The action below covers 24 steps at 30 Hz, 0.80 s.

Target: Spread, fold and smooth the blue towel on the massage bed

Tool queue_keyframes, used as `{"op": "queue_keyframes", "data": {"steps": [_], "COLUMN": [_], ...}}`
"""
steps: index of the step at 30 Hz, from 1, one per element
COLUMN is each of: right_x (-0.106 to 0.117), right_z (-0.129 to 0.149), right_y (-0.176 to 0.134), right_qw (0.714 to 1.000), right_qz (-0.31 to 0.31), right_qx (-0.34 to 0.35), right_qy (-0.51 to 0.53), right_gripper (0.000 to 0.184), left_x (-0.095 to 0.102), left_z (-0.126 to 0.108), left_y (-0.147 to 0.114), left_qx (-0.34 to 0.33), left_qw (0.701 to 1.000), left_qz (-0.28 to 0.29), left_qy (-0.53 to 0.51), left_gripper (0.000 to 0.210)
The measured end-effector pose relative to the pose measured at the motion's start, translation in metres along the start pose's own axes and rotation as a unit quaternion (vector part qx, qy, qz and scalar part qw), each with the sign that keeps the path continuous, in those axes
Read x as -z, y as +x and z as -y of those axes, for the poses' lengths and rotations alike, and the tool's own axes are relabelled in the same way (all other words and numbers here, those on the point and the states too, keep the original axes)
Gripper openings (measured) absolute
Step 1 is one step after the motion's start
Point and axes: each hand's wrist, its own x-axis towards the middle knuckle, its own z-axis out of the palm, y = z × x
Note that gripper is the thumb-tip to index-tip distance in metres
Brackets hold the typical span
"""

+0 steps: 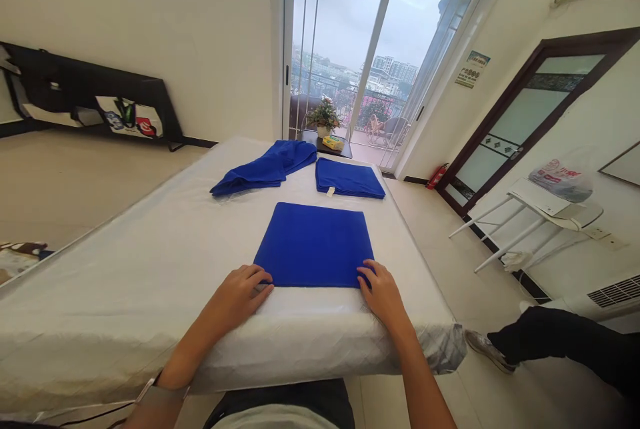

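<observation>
A flat, squarely folded blue cloth lies on the white covered bed-like surface right in front of me. My left hand is closed at its near left corner, fingers curled on the edge and thumb close by. At the near right corner, my right hand grips the edge in the same way, with its fingers bent. Beyond this cloth, another folded blue cloth with a small white tag rests at the right. A loose, crumpled blue cloth lies to its left.
A small dark table behind holds a potted plant and a yellow tissue pack. At right are a white chair with a plastic bag and a person's leg. A black stand leans along the left wall.
</observation>
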Motion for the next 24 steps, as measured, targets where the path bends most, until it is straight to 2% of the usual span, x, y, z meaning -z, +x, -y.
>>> {"op": "queue_keyframes", "data": {"steps": [2,5,12,18,24], "right_x": [0.009,0.019,0.022,0.014,0.015], "right_z": [-0.006,-0.018,-0.033,-0.033,-0.031], "right_y": [-0.013,-0.03,-0.032,-0.032,-0.034], "right_qw": [0.999,0.998,0.996,0.991,0.99], "right_qz": [-0.019,-0.013,-0.009,-0.043,-0.056], "right_qx": [0.023,0.029,0.028,-0.002,-0.018], "right_qy": [0.03,0.058,0.087,0.128,0.131], "right_gripper": [0.028,0.019,0.018,0.016,0.015], "left_x": [0.003,0.004,0.003,0.0,-0.006], "left_z": [-0.002,-0.003,-0.003,-0.002,0.003], "left_y": [0.001,0.003,0.004,0.003,0.003], "left_qx": [-0.007,-0.005,0.003,0.006,0.003], "left_qw": [1.0,1.0,0.999,0.999,1.0], "left_qz": [0.009,0.011,0.023,0.024,0.013], "left_qy": [-0.012,-0.022,-0.034,-0.022,-0.017], "left_gripper": [0.038,0.032,0.03,0.033,0.036]}}
